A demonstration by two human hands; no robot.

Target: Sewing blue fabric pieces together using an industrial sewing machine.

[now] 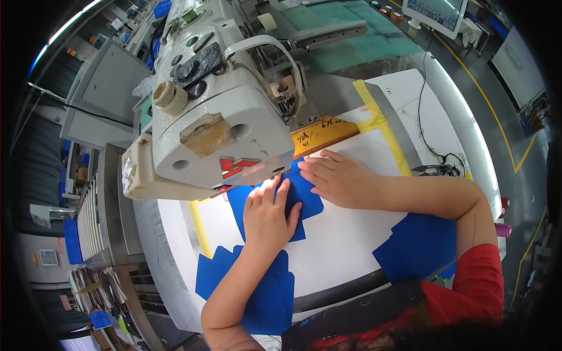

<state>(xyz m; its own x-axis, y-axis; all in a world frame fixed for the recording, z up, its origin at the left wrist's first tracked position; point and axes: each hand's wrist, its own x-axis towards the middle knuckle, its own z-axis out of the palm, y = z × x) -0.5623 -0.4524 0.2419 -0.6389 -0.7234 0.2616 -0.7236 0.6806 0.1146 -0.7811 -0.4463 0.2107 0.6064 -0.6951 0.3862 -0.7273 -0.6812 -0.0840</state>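
A flat blue piece [301, 190] with stepped edges lies on the white work surface [345, 240], partly beneath the head of a large sewing machine [216, 128]. My left hand [269, 216] rests on this piece with the fingers stretched toward the machine head and the thumb apart. At the piece's upper right edge lies my right hand [339, 178], its fingers extended and flat. Just beyond those fingertips is an orange plate [325, 136] with handwritten marks. The machine head hides the far left part of the blue piece.
More blue pieces lie near me, one group [272, 298] beside my left forearm and another [415, 245] below my right forearm. Yellow tape [389, 140] runs along a metal strip at right. A black cable [421, 117] trails over the table. A screen [436, 14] stands far right.
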